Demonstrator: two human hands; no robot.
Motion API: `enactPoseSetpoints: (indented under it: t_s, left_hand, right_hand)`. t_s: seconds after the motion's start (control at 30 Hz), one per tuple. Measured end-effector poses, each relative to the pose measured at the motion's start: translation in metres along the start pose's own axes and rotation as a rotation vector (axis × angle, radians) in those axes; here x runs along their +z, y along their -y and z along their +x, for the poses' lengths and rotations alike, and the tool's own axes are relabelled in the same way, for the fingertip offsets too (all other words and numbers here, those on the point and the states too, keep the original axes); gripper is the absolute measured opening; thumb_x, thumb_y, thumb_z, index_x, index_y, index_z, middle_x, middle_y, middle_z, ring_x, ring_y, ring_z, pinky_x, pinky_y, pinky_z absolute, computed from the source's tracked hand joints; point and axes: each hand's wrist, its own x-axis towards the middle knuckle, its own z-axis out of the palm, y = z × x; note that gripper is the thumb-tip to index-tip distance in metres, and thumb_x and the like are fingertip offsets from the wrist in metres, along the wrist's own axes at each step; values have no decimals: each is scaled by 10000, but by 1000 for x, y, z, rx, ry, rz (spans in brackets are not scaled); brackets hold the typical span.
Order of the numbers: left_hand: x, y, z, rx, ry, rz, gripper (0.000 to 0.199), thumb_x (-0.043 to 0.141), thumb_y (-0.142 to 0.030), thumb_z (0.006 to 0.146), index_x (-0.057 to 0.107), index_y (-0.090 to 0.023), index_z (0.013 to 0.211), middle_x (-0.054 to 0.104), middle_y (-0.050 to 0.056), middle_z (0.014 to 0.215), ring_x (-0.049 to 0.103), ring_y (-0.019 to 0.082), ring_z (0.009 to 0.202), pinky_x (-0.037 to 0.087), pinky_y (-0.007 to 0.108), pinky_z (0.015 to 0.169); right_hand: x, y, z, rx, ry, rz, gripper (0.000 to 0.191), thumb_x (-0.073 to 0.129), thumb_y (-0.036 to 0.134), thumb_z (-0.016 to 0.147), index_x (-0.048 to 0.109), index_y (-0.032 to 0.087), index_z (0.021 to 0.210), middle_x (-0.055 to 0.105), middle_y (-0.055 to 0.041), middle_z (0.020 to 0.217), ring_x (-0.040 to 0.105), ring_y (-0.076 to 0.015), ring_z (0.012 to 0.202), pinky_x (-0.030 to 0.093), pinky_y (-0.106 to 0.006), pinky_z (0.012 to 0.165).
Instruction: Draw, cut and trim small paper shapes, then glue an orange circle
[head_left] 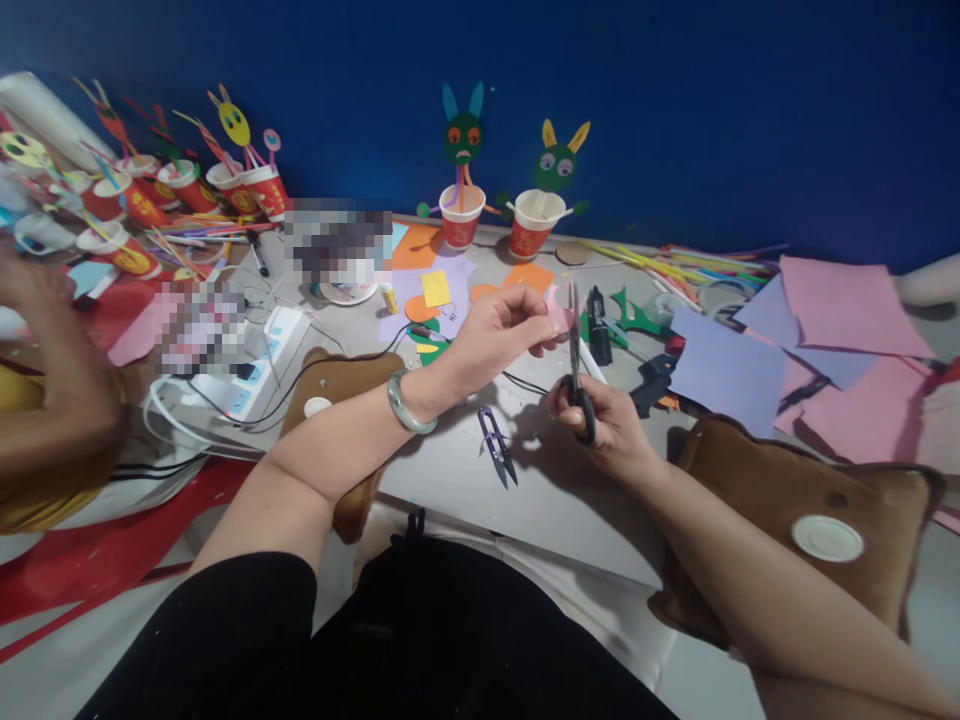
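Pinched in the fingers of my left hand [499,335] is a small piece of pink paper [557,297]. My right hand [611,425] grips black-handled scissors [575,350], their blades pointing up and away from me beside the paper. I cannot tell whether the blades touch it. Below and between my hands, dark thread snips [496,445] lie on the table [442,480]. Behind my left hand are a yellow paper square [436,289] and orange paper cutouts. A black marker [598,325] and green paper scraps [637,316] lie beyond the scissors.
Two red paper cups [459,232] with green paper-faced figures stand along the blue wall [637,70]. More decorated cups are at left, near a white power strip [270,365] and another person's arm [60,370]. Purple sheets [727,365], pink sheets and brown cushions [750,480] lie at right.
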Motion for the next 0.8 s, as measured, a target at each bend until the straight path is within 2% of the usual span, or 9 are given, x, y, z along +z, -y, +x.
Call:
enactPoseSetpoints:
  t_s: [0.27, 0.53, 0.8]
  left_hand:
    - [0, -1, 0, 20, -5, -23, 412, 871, -430, 785, 525, -214, 725, 648, -33, 661, 635, 99, 677, 530, 256, 657]
    - [-1, -3, 1, 37, -2, -57, 259, 788, -279, 819, 551, -207, 742, 666, -25, 677, 647, 94, 671, 517, 251, 645]
    - [-2, -3, 2, 30, -17, -38, 230, 758, -228, 837, 549, -208, 743, 660, -44, 668, 640, 82, 658, 516, 250, 653]
  right_hand:
    - [0, 2, 0, 17, -1, -14, 732, 713, 943, 696, 550, 231, 651, 559, -10, 629, 467, -167, 599, 398, -335, 590]
    - [0, 1, -1, 8, 6, -18, 710, 717, 922, 720, 567, 231, 656, 561, -11, 633, 466, -167, 596, 395, -340, 591]
    - [0, 3, -1, 11, 16, -18, 656, 748, 867, 745, 571, 241, 659, 568, -15, 635, 471, -176, 595, 402, -354, 591]
